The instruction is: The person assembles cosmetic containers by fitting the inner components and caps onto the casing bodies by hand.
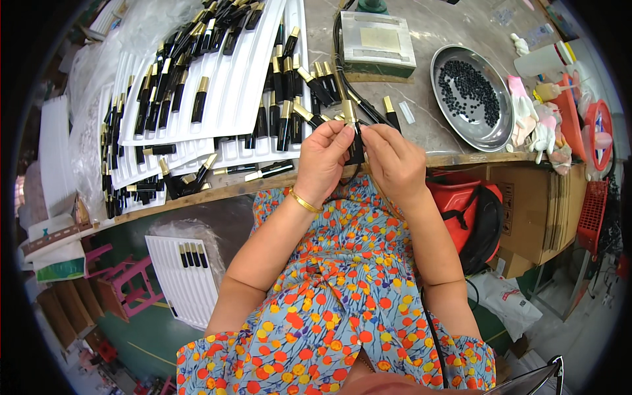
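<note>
Between my two hands, near the table's front edge, a slim black cosmetic tube (356, 150) with a gold cap stands nearly upright. My left hand (319, 164) is closed on it, thumb and fingers pinching it just below the gold end. From the other side, my right hand (398, 164) pinches at the black body; whether a small piece is also between those fingertips is hidden. Several similar black and gold tubes (284, 128) lie just left of my hands. One more tube (392, 113) rests beyond my right hand, beside a small clear strip (407, 112).
White ribbed trays (230, 85) heaped with tubes cover the table's left. A metal dish (461, 135) of small black pieces sits at right, near gloves (543, 135) and a white bottle (536, 62). Behind my hands are a box-shaped device (377, 39) and a black cable (338, 52).
</note>
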### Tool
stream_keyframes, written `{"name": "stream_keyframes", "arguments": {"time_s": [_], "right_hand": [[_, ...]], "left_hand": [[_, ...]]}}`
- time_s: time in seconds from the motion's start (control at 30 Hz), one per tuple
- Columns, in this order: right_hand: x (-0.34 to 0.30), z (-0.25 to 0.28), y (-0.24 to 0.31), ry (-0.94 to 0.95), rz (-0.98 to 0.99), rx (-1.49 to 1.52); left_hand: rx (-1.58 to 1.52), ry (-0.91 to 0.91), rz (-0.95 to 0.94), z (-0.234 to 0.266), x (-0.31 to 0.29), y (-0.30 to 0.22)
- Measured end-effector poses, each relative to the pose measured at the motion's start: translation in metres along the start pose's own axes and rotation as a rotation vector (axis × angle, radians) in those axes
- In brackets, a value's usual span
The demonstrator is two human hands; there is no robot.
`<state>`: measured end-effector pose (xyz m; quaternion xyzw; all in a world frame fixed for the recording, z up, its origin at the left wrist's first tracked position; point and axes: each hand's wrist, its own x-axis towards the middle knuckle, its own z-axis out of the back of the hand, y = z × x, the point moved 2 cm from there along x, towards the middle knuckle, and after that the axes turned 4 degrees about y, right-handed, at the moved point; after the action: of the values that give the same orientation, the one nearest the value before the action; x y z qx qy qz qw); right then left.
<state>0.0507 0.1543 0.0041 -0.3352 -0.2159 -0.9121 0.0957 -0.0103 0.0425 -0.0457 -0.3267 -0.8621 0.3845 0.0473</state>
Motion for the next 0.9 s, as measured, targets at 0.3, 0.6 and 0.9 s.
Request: {"name": "stream_keyframes", "arguments": {"time_s": [0.3,0.6,0.9], "right_hand": [[0.006,0.008,-0.008,0.04,-0.018,0.133],[-0.007,0.022,-0.073,0.024,-0.366,-0.14],[-0.008,0.0,-0.014,0.096,-0.836,0.989]], "left_hand": [[0.012,0.015,0.032,-0.009,-0.002,-0.004],[-0.076,0.103,0.042,0.001,0.001,-0.006],[-0.118,0.156,0.04,0.0,0.001,-0.003]]}}
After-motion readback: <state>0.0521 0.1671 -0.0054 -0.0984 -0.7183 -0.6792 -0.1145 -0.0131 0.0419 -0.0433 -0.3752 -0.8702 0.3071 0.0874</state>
